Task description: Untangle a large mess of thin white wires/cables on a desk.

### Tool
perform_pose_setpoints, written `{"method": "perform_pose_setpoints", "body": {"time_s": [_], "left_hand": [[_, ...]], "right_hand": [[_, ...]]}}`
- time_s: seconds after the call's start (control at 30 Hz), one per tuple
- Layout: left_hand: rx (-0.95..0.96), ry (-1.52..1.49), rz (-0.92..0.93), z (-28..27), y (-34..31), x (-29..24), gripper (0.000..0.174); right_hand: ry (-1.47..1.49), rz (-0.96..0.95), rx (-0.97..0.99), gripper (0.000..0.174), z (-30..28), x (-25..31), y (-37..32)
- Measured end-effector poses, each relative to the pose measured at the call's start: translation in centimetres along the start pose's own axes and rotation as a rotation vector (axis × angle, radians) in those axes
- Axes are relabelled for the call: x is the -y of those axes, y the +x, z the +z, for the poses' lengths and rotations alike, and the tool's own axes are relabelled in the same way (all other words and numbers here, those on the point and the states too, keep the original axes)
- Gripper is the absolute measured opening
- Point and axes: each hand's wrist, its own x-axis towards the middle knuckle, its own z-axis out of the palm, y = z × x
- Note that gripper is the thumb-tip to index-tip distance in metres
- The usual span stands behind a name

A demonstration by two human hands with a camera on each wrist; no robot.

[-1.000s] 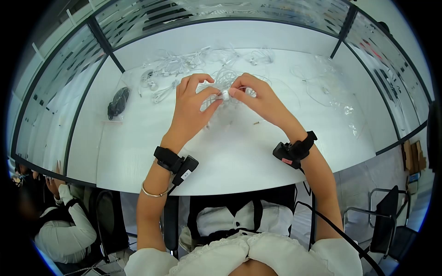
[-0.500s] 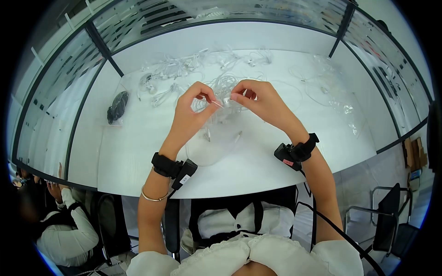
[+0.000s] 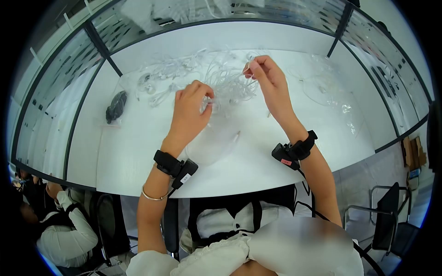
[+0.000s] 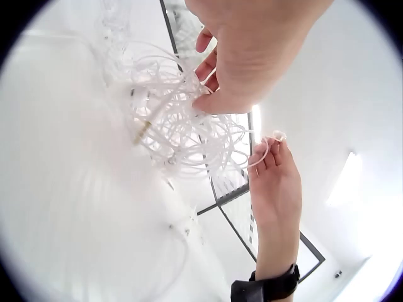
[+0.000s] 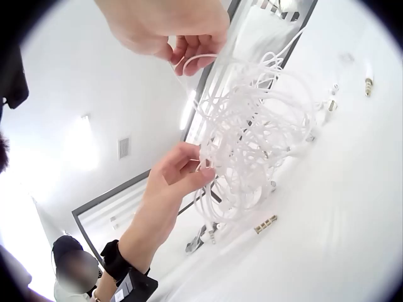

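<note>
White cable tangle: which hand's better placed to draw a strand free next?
Likely the right hand: it holds a strand outside the tangle, which the left hand grips.

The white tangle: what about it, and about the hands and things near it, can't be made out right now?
- Right wrist: where the cord held by the right hand leads; lost within the tangle.
- Right wrist: how many pieces form the tangle; it overlaps itself.
- Left wrist: the rest of the left hand; cut off by the top edge.
- Head: what the dark bundle is; too small.
</note>
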Motion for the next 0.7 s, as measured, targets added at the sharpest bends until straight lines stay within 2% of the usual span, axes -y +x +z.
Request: {"method": "perform_pose_setpoints", "body": {"time_s": [0.1, 0.2, 0.37, 0.53, 0.63, 0.7], "left_hand": [[-0.127, 0.04, -0.003, -0.6, 0.2, 0.5, 0.018], [-0.264, -0.152, -0.027, -1.2, 0.6, -0.1, 0.014], [-0.359, -0.188, 0.002, -1.8, 0.7, -1.4, 0.013], [-0.427, -0.217, 0.012, -1.6, 0.8, -1.0, 0.016], [-0.417, -0.309, -0.045, -1.5, 0.6, -1.0, 0.024], [-0.341, -0.381, -0.064, -1.3, 0.6, -0.9, 0.028]], "right_hand": [[0.073, 0.029, -0.089, 0.021, -0.3, 1.2, 0.5], [0.025, -0.017, -0.186, 0.022, -1.3, 1.7, 1.5], [0.022, 0.028, -0.24, 0.024, -2.4, 2.1, 3.3], [0.029, 0.056, -0.207, 0.027, -2.1, 3.9, 4.5], [-0.04, 0.113, -0.076, 0.03, -1.7, 2.0, 5.1], [-0.177, 0.242, 0.118, 0.03, -1.8, 0.2, 4.8]]}}
